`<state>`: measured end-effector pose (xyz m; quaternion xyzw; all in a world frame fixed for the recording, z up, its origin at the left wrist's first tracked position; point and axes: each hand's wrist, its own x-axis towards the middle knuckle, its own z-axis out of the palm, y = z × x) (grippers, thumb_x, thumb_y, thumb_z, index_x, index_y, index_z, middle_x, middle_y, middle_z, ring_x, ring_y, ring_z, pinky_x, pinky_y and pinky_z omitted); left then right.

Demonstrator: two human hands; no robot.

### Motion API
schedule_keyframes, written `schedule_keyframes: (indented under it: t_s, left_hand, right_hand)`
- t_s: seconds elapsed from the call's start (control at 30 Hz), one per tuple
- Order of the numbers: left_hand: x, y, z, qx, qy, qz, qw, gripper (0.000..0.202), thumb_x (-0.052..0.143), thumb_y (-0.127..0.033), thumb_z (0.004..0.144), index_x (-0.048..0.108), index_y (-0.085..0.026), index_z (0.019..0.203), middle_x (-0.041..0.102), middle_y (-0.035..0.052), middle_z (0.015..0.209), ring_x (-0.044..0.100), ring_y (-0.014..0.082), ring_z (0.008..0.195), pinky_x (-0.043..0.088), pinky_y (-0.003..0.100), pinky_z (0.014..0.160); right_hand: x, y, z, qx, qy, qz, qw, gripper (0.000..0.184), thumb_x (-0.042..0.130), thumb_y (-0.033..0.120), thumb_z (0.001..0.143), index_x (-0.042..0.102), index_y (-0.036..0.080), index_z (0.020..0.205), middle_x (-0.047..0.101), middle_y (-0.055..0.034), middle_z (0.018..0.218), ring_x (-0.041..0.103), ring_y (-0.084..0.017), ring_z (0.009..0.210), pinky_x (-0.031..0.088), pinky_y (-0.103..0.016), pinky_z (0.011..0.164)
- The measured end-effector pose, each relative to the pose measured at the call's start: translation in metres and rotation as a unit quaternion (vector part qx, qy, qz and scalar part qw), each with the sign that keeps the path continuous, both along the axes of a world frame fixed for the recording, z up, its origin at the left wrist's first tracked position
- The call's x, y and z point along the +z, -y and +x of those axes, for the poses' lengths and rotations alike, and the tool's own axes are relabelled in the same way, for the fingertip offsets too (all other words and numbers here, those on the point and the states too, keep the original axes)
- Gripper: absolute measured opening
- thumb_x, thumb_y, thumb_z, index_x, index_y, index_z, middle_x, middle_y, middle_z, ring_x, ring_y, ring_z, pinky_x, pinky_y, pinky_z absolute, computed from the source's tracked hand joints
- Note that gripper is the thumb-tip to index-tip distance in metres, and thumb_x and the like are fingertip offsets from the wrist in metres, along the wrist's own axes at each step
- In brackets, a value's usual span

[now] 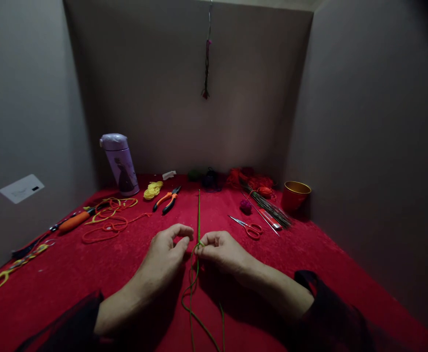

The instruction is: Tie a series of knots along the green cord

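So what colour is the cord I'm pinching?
Green; the cord shows best in the head view, pinched by the right hand.

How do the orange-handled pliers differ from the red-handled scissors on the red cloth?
The orange-handled pliers lie left of the green cord; the red-handled scissors lie right of it. The pliers have long straight grips with black trim, the scissors round finger loops. The pliers' tips point away, the scissors' blades point left. Both lie flat, untouched.
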<state>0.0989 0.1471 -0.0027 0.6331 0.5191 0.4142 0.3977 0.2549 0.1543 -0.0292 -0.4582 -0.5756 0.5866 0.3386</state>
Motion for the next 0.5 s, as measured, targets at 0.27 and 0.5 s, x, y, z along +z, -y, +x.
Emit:
schedule_keyframes:
  t_s: [0.27, 0.5]
  left_hand:
    - [-0.006, -0.002, 0.005, -0.087, 0.047, -0.195, 0.976, 0.022, 0.059, -0.033, 0.063, 0.06, -0.013, 0.071, 0.045, -0.0058, 0.04, 0.032, 0.0065, 0.032, 0.021, 0.019, 0.036]
    - [-0.004, -0.002, 0.004, -0.077, 0.022, -0.112, 0.99, 0.022, 0.062, -0.032, 0.064, 0.062, -0.011, 0.057, 0.051, -0.0016, 0.051, 0.04, 0.0079, 0.047, 0.028, 0.02, 0.044]
  right_hand:
    - [-0.007, -0.003, 0.0, -0.001, 0.021, 0.048, 0.999, 0.005, 0.058, 0.017, 0.066, 0.054, 0.014, 0.067, 0.053, 0.0015, 0.058, 0.044, -0.008, 0.052, 0.03, -0.019, 0.047]
    - [-0.01, -0.003, -0.001, -0.021, 0.116, 0.111, 0.987, 0.004, 0.055, 0.015, 0.067, 0.052, 0.015, 0.065, 0.046, 0.0041, 0.055, 0.038, -0.007, 0.05, 0.026, -0.019, 0.045]
